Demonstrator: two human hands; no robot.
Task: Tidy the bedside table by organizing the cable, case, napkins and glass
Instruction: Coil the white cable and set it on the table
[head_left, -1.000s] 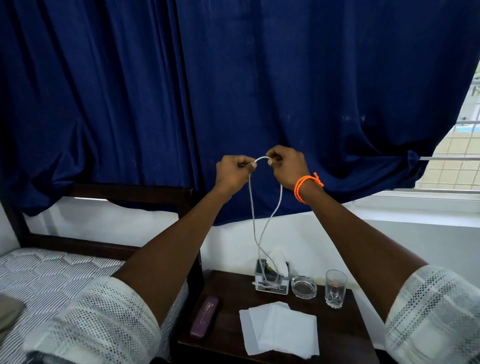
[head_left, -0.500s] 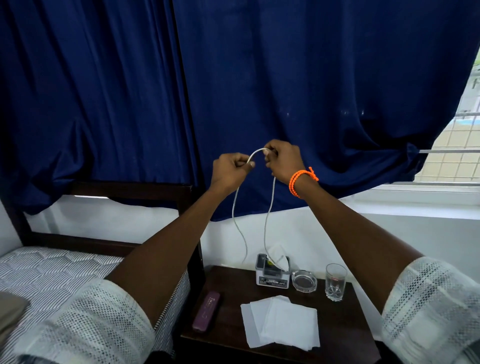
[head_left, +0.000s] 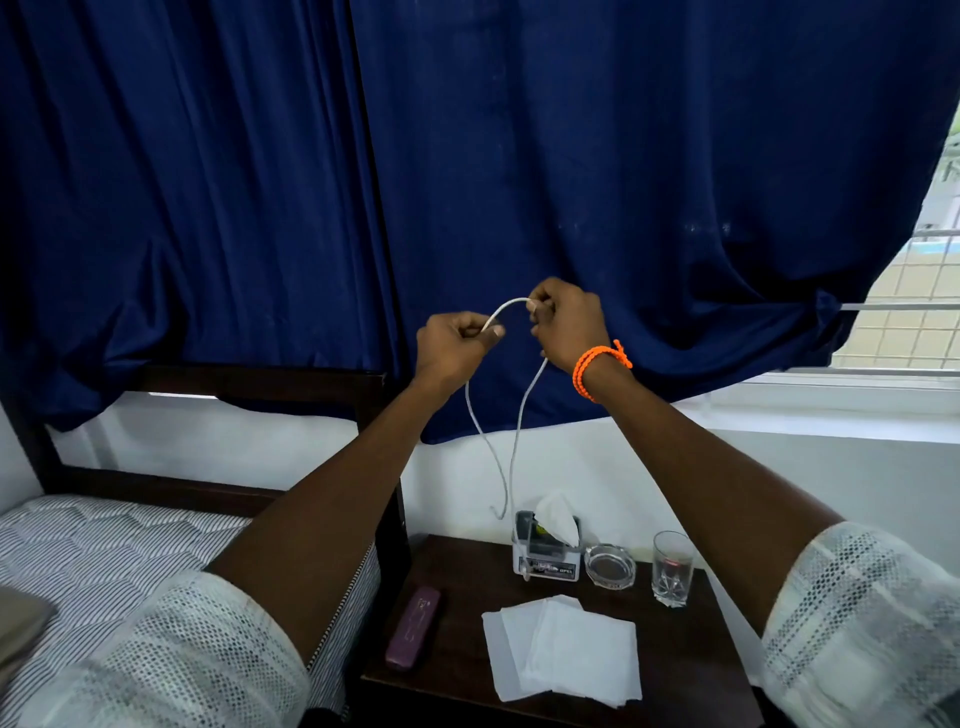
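White cable (head_left: 511, 431) held raised before the blue curtain (head_left: 649, 182): left hand (head_left: 454, 345) and right hand (head_left: 566, 325) each pinch it in a closed grip, both ends hanging toward the worktop (head_left: 462, 603). Below: purple case (head_left: 414, 628) left, napkins (head_left: 563, 647) centre, glass (head_left: 672, 568) at the rear right.

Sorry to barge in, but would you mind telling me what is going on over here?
A person is tidying a bedside table. Both hands, left hand and right hand, pinch a white cable held up high, its two strands hanging toward the tissue box. The purple case, napkins and glass lie untouched on the table.
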